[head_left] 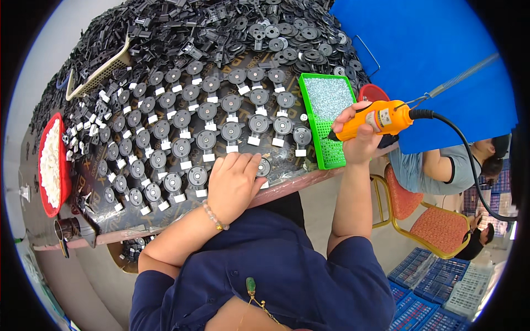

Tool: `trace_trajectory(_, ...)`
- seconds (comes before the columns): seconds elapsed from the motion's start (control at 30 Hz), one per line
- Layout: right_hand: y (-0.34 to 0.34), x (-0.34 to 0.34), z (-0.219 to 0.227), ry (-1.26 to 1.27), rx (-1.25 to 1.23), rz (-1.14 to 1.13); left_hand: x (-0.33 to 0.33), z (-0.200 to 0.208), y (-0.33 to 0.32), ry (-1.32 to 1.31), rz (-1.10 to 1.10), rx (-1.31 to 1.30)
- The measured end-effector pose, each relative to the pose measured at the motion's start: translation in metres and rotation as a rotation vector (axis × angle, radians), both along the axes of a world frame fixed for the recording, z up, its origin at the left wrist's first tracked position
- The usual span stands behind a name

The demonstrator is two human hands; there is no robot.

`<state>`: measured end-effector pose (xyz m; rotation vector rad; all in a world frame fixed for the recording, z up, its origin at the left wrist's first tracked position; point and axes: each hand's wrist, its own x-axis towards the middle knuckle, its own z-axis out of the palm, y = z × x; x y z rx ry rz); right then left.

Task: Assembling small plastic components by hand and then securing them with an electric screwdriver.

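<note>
My right hand [360,144] is wrapped round an orange electric screwdriver [398,115], which hangs from a coiled spring and trails a black cable. Its dark tip is over the green perforated tray [333,159], whose far part is covered with small silvery screws [326,96]. Near the table's front edge, my left hand [234,177] is closed, with index finger and thumb at the sides of a black disc part [264,167]; its fingers partly hide that part. Rows of similar black discs with white blocks [197,176] spread to the left and beyond.
Loose black parts [182,33] are heaped along the back. A red basin of white pieces [51,165] stands at the left, near a beige basket [99,74]. At the right are a red bowl [374,94], chairs [439,229], a seated person [447,168] and stacked crates [441,281].
</note>
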<state>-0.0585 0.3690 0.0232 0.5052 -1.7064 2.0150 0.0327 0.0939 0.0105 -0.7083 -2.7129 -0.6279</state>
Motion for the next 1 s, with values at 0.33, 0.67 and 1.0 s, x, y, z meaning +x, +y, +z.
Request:
trace_trajectory(0.33, 0.002, -0.002, -0.008, -0.007, -0.07, 0.006, -0.003, -0.022, 0.008, -0.112, -0.009, 0.277)
trace_trajectory(0.67, -0.001, 0.014, 0.017, 0.006, -0.061, -0.053, -0.004, -0.034, 0.001, -0.177, -0.011, 0.368)
trace_trajectory(1.0, -0.091, 0.039, 0.019, -0.009, -0.117, 0.326, -0.01, -0.034, 0.002, -0.193, -0.027, 0.42)
